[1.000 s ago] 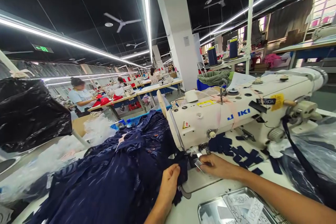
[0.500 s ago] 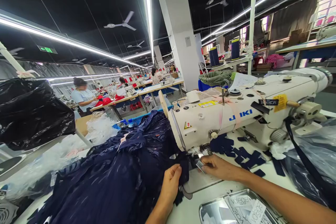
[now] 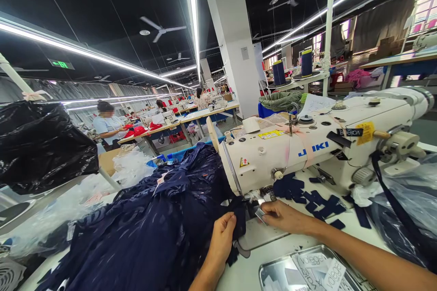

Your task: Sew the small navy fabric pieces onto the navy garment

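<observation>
A pile of dark navy patterned fabric (image 3: 150,227) spreads over the table to the left of a white sewing machine (image 3: 307,150). My left hand (image 3: 220,241) grips the fabric's edge just left of the needle area. Right of the needle, my right hand (image 3: 283,216) pinches a small silvery label (image 3: 260,215) against the machine bed under the presser foot. Small navy fabric pieces (image 3: 314,198) lie behind my right hand on the white table.
A metal tray (image 3: 307,273) with printed labels sits at the front right. A black plastic bag (image 3: 41,145) hangs at left, clear plastic bags lie below it. Thread cones (image 3: 292,70) stand behind the machine. Other people work at tables in the background (image 3: 107,125).
Both hands stay at the needle area, almost unmoved. The view has shifted slightly.
</observation>
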Demonstrator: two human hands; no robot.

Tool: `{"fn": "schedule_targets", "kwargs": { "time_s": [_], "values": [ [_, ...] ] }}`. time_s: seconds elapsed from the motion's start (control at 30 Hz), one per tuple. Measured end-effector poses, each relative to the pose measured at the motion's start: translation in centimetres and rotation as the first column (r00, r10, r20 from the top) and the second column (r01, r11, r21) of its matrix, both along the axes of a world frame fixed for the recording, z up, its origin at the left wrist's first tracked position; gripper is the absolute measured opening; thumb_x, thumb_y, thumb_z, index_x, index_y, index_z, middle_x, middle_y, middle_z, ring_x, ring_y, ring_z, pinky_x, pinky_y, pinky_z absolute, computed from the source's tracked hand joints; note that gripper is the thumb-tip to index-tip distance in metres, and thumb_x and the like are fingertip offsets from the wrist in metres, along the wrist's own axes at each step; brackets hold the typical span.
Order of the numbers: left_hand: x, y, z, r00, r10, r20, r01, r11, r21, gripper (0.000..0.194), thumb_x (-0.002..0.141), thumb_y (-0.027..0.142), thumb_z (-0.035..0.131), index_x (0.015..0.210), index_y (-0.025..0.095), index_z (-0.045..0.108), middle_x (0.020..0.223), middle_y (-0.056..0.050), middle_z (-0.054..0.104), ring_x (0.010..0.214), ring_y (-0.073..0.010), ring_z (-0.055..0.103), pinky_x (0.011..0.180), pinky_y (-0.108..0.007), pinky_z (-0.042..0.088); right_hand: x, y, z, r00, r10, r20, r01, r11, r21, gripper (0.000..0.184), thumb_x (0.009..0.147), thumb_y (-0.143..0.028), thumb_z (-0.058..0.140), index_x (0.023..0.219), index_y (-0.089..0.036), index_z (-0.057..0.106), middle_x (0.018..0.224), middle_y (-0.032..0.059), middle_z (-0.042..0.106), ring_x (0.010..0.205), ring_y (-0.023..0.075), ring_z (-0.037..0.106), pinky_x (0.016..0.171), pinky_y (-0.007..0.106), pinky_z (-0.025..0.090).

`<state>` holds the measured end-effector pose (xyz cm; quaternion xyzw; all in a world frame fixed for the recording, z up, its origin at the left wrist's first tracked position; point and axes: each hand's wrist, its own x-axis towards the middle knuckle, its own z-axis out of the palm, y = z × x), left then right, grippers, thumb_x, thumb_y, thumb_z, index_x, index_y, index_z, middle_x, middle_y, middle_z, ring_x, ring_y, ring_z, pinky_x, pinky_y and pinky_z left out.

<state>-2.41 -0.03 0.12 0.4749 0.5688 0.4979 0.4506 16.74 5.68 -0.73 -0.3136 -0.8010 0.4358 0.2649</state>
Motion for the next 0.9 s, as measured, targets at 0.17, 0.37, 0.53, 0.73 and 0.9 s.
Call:
{"fn": "schedule_targets", "kwargs": {
  "time_s": [0.17, 0.37, 0.53, 0.73, 0.9],
  "values": [
    [0.2, -0.3, 0.0, 0.986, -0.074, -0.146, 0.091, 0.989, 0.119, 0.048, 0.066, 0.064, 0.051, 0.052, 0.018, 0.046, 0.052, 0.004, 0.030, 0.051, -0.0116, 0.035, 0.049, -0.023, 0.029, -0.3, -0.3, -0.3, 0.999, -0.037, 0.004, 0.037, 0.999, 0.019, 0.034, 0.073, -0.035, 0.045, 0.053, -0.020, 0.022, 0.053, -0.0058, 0.021, 0.052, 0.0093, 0.023, 0.048, 0.023, 0.022],
    [1.2, -1.5, 0.5, 0.956, -0.042, -0.289, 0.101, 0.976, 0.191, 0.043, 0.073, 0.052, 0.046, 0.047, 0.019, 0.035, 0.051, 0.004, 0.028, 0.050, -0.0104, 0.026, 0.048, -0.024, 0.021, -0.5, -1.9, 0.0, 0.991, -0.009, -0.134, 0.006, 1.000, -0.028, 0.040, 0.078, -0.051, 0.043, 0.057, -0.018, 0.051, 0.060, 0.0010, 0.050, 0.061, 0.0164, 0.047, 0.061, 0.027, 0.040],
    [1.2, -1.9, 0.4, 0.911, -0.046, -0.410, 0.155, 0.959, 0.237, 0.035, 0.080, 0.040, 0.036, 0.051, 0.019, 0.036, 0.053, 0.004, 0.030, 0.052, -0.0107, 0.028, 0.049, -0.025, 0.021, -0.3, -2.9, 0.6, 0.981, 0.067, -0.180, -0.090, 0.988, -0.122, 0.044, 0.079, -0.055, 0.042, 0.076, -0.019, 0.066, 0.080, 0.0073, 0.065, 0.085, 0.0253, 0.057, 0.084, 0.036, 0.040],
    [0.9, -2.0, -0.3, 0.865, 0.033, -0.501, 0.135, 0.946, 0.295, 0.029, 0.081, 0.027, 0.036, 0.054, 0.018, 0.042, 0.053, 0.004, 0.031, 0.053, -0.0120, 0.032, 0.054, -0.026, 0.026, -0.6, -3.6, 0.6, 0.968, -0.090, -0.233, 0.005, 0.939, -0.345, 0.053, 0.069, -0.062, 0.051, 0.099, -0.021, 0.066, 0.091, 0.0104, 0.067, 0.094, 0.0297, 0.058, 0.089, 0.043, 0.040],
    [0.9, -2.2, -0.4, 0.857, 0.112, -0.502, 0.157, 0.872, 0.464, 0.022, 0.080, 0.020, 0.039, 0.067, 0.017, 0.056, 0.065, -0.002, 0.052, 0.065, -0.0163, 0.047, 0.063, -0.028, 0.036, -0.7, -3.7, 0.4, 0.942, -0.144, -0.302, -0.005, 0.896, -0.444, 0.053, 0.064, -0.062, 0.057, 0.096, -0.021, 0.068, 0.095, 0.0124, 0.067, 0.100, 0.0316, 0.056, 0.092, 0.045, 0.038]
  ]
}}
